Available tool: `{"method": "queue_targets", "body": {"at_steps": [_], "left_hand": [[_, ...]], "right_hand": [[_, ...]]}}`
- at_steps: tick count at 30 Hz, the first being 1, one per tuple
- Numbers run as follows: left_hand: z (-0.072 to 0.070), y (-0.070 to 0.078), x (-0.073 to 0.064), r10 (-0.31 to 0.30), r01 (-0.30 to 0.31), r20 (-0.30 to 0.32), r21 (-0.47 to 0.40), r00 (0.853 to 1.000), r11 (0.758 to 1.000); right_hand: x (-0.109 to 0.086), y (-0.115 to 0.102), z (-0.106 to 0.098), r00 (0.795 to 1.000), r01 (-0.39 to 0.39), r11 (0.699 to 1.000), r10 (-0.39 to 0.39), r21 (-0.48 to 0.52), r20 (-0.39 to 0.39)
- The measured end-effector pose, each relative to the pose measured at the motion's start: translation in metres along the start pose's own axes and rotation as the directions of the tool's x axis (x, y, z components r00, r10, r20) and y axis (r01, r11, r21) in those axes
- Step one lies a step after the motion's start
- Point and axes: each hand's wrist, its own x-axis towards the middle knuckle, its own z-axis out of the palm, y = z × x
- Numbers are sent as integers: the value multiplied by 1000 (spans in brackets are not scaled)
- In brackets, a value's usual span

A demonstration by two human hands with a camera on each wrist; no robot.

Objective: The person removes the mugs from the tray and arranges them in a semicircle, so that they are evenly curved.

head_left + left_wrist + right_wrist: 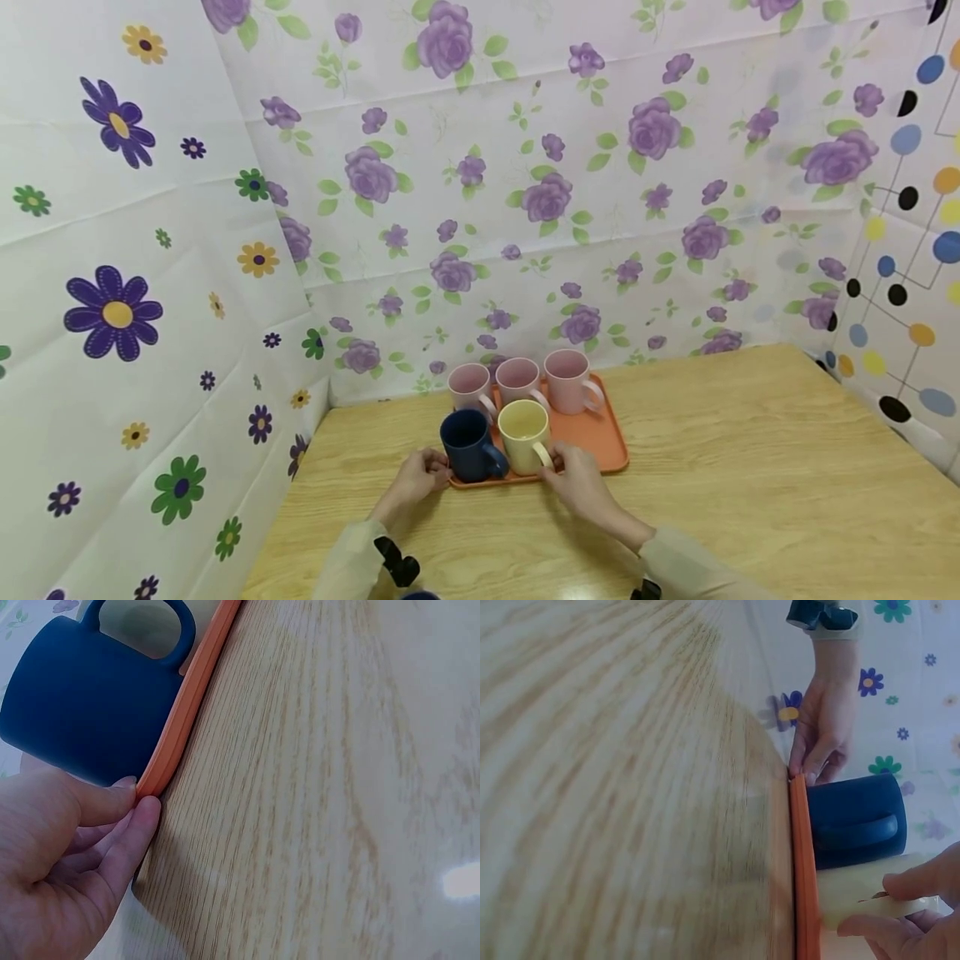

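An orange tray on the table bears several mugs. At its front left corner my left hand pinches the rim between thumb and finger, right beside a dark blue mug. To the right of that stands a pale yellow mug, upright on the tray. My right hand pinches the yellow mug's handle between thumb and fingers. Behind these two, a row holds a left pink mug, a middle pink mug and a right pink mug. The mug handles point rightward.
The tray sits near the back edge of the wood-grain table. Behind it hangs a cloth with purple roses, and a flower-print cloth hangs on the left. The rim of a dark blue object shows at the bottom edge.
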Motion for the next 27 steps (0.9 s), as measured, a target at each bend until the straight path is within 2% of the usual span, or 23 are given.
{"method": "queue_targets", "body": {"at_steps": [10, 17, 24, 27], "left_hand": [[0, 1, 0, 8, -8, 11, -7, 1000, 1000], [0, 0, 1, 6, -6, 11, -4, 1000, 1000], [-1, -2, 1, 28, -28, -1, -16, 1000, 999], [-2, -2, 1, 15, -15, 7, -18, 1000, 1000]], "right_hand": [[-6, 2, -4, 997, 3, 1000, -2, 17, -72], [-9, -3, -16, 998, -46, 995, 49, 83, -32], [-18, -11, -28, 1000, 16, 997, -16, 76, -1], [-24, -15, -33, 999, 39, 997, -40, 61, 17]]}}
